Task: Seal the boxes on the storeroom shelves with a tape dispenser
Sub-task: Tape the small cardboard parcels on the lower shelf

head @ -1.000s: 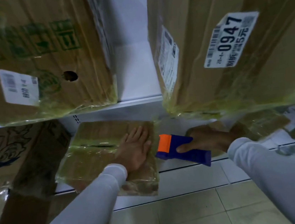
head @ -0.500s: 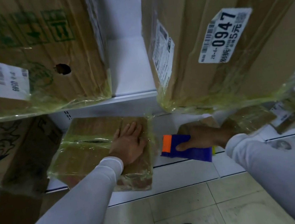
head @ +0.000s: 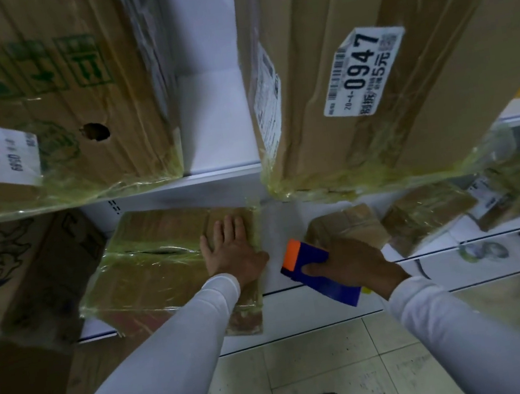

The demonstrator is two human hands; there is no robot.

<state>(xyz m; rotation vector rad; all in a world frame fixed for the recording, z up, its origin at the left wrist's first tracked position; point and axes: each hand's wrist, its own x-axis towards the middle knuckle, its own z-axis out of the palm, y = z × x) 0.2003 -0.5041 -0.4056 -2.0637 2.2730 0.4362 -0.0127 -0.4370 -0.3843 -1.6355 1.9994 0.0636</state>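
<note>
A flat brown box [head: 156, 268] wrapped in yellowish tape lies on the low white shelf [head: 296, 293], its front end hanging over the edge. My left hand [head: 231, 252] presses flat on the box's right part, fingers straight. My right hand [head: 352, 264] grips a blue tape dispenser [head: 318, 273] with an orange tip, just right of the box and above the bare shelf strip. The tip points toward the box's right edge but stays apart from it.
Two big taped cartons [head: 53, 101] [head: 377, 68] stand on the upper shelf, the right one labelled 0947. Smaller taped parcels [head: 347, 225] [head: 427, 212] lie right of the dispenser. A dark printed carton [head: 28, 290] stands at left. Tape rolls [head: 484, 251] sit lower right. Tiled floor below.
The dispenser in my right hand has drawn back slightly right and down, away from the box. My left hand stays pressed on the box. The view has shifted a little.
</note>
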